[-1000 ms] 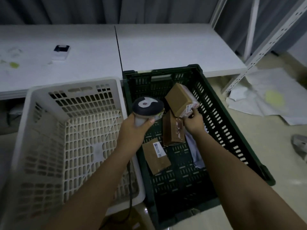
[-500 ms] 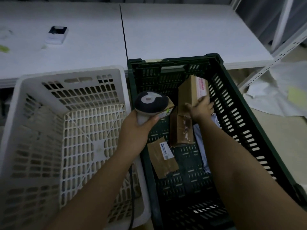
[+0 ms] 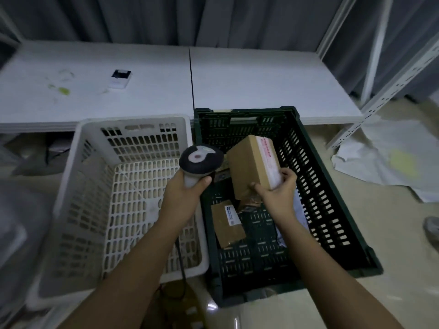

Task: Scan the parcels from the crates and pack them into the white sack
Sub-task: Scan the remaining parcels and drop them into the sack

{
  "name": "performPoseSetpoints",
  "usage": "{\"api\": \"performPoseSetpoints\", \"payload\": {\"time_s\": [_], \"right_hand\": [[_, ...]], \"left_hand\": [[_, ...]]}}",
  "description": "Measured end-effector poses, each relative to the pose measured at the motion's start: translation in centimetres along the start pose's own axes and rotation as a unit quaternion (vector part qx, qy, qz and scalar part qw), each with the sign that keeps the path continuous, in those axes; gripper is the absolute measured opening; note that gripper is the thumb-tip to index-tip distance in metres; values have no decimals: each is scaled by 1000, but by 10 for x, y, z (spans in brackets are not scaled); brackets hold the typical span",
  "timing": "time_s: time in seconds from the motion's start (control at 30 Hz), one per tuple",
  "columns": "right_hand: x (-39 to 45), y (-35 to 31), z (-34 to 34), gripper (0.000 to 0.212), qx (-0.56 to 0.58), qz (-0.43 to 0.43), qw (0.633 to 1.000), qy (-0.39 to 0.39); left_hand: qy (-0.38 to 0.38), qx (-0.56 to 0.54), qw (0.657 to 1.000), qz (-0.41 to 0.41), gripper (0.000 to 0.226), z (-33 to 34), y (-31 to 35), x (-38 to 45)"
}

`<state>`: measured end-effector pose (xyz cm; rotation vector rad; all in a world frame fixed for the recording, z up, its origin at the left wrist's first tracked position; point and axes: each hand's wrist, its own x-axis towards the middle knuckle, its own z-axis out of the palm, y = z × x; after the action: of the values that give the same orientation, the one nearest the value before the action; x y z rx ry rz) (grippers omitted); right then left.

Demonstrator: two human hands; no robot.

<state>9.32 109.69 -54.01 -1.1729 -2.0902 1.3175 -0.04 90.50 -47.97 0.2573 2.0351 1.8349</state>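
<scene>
My left hand (image 3: 184, 189) grips the handle of a barcode scanner (image 3: 200, 159) with a dark round head, held over the seam between the two crates. My right hand (image 3: 276, 188) holds a brown cardboard parcel (image 3: 251, 161) by its near end, lifted above the dark green crate (image 3: 332, 210), its white label side turned right. A flat brown parcel with a label (image 3: 227, 223) lies on the green crate's floor. Another brown parcel (image 3: 247, 201) sits partly hidden under the lifted one, and a grey poly mailer (image 3: 300, 218) lies beneath my right forearm.
A white slotted crate (image 3: 133, 129) stands left of the green one with nothing visible inside. Behind both runs a white table (image 3: 249, 81) carrying a small white device (image 3: 120, 79). White sheeting (image 3: 392, 160) lies on the floor at right beside a metal rack post (image 3: 389, 84).
My right hand has raised the brown parcel higher out of the green crate and shifted its grip to the near end. The scanner has stayed beside it.
</scene>
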Motion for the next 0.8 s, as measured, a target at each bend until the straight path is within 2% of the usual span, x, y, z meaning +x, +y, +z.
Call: {"api": "performPoseSetpoints", "payload": {"time_s": [0.1, 0.27, 0.37, 0.47, 0.53, 0.6, 0.7, 0.8], "right_hand": [[-48, -14, -19, 79, -13, -78, 997, -14], [-113, -37, -31, 93, -113, -214, 970, -34], [-143, -38, -22, 103, -195, -244, 947, -68], [-161, -29, -16, 100, -229, -264, 933, -83], [-165, -26, -19, 89, -193, -246, 944, -110], [-170, -25, -22, 66, -144, -228, 954, -130], [-171, -29, -17, 38, -114, -230, 960, -115], [-165, -35, -10, 17, -91, -191, 973, -98]], "left_hand": [[26, -10, 1000, 13, 32, -3, 17, -27], [75, -41, 996, 22, 39, -15, 36, -74], [102, -50, 993, 16, 39, -26, 42, -96], [107, -45, 993, 11, 38, -36, 43, -111], [103, -44, 994, 9, 35, -41, 43, -118], [100, -45, 994, -1, 36, -44, 41, -121], [90, -27, 996, -7, 39, -47, 40, -120], [74, -22, 997, -17, 36, -49, 34, -116]]}}
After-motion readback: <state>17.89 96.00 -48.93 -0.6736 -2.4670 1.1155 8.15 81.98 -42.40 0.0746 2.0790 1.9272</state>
